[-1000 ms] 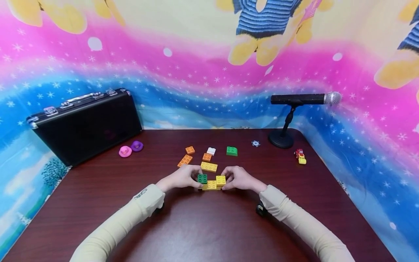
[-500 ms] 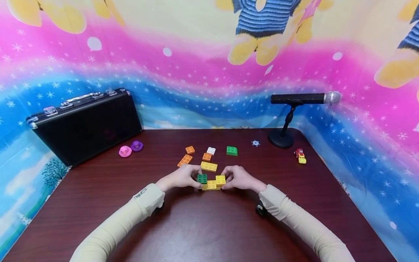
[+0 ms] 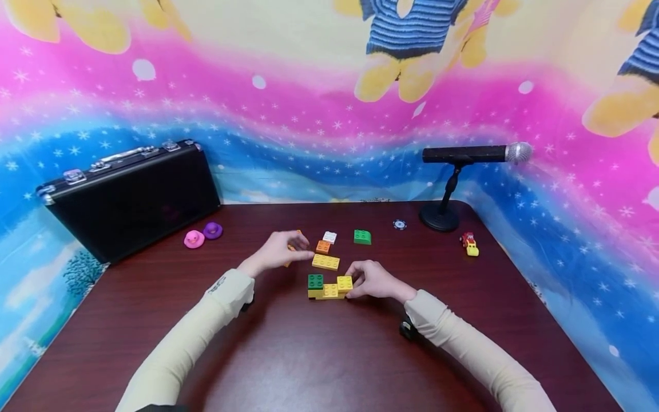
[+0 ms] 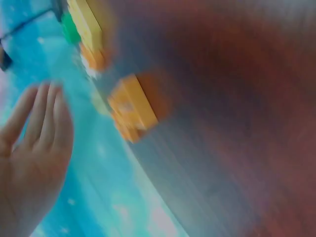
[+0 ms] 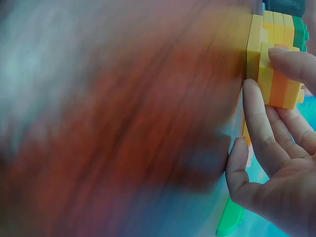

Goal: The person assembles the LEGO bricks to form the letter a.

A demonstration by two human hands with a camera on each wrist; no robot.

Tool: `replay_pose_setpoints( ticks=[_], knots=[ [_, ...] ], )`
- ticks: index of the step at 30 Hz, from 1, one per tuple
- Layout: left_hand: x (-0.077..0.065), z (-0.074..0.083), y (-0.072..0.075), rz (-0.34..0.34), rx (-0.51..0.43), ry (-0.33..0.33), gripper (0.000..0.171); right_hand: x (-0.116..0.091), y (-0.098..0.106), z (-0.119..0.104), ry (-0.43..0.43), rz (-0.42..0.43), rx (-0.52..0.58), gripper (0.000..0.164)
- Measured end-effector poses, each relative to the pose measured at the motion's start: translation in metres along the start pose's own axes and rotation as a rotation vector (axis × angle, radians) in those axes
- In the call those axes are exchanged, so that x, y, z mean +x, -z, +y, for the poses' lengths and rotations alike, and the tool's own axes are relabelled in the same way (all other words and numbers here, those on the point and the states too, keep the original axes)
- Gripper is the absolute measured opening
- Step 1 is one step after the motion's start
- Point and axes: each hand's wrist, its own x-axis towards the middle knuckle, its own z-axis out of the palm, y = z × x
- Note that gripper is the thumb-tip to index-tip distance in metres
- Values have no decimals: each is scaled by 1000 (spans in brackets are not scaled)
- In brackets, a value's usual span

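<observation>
Near the table's middle sits a toy-brick build (image 3: pixel 330 290) with a green brick (image 3: pixel 316 281) atop its left end and a yellow brick (image 3: pixel 345 282) atop its right. My right hand (image 3: pixel 376 279) holds the build's right end; the right wrist view shows the thumb and fingers around stacked yellow and orange layers (image 5: pixel 279 91). My left hand (image 3: pixel 280 250) hovers empty by the orange bricks, partly covering them in the head view. In the left wrist view its fingers are straight, apart from the longer orange brick (image 4: pixel 140 101). A long yellow brick (image 3: pixel 326 262) lies behind the build.
Beyond lie a small orange brick (image 3: pixel 322 246), a white brick (image 3: pixel 330 237) and a curved green brick (image 3: pixel 362 237). Farther out are a poker chip (image 3: pixel 399 225), toy car (image 3: pixel 469 244), microphone stand (image 3: pixel 439 217), two rubber ducks (image 3: pixel 194 239) and a black case (image 3: pixel 134 197).
My left hand has let go of the build's left end and moved away, back and to the left, toward the orange bricks. My right hand still holds the right end.
</observation>
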Motion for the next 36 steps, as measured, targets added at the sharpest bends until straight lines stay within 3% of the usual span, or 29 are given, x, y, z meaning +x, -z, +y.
replay_pose_setpoints(
  ticks=[3, 6, 13, 22, 31, 34, 36],
  knots=[
    [17, -13, 5, 119, 16, 64, 45, -1, 0, 0, -6, -1, 0, 32],
    [29, -25, 8, 159, 55, 143, 48, -2, 1, -1, -12, -8, 11, 31],
    [43, -35, 4, 99, 113, 301, 57, -2, 4, -2, -9, -14, 29, 31],
    [50, -37, -6, 74, 85, 399, 45, -1, 2, 1, -8, -14, 31, 32],
    [51, -38, -10, 70, 76, 396, 38, -4, 4, -11, -17, -12, 6, 30],
    [50, -35, -11, 92, 42, 345, 38, 0, 2, 1, -13, -11, 7, 31],
    [49, -27, -12, 109, 6, 273, 38, 0, 2, 1, -5, -11, 12, 31]
  ],
)
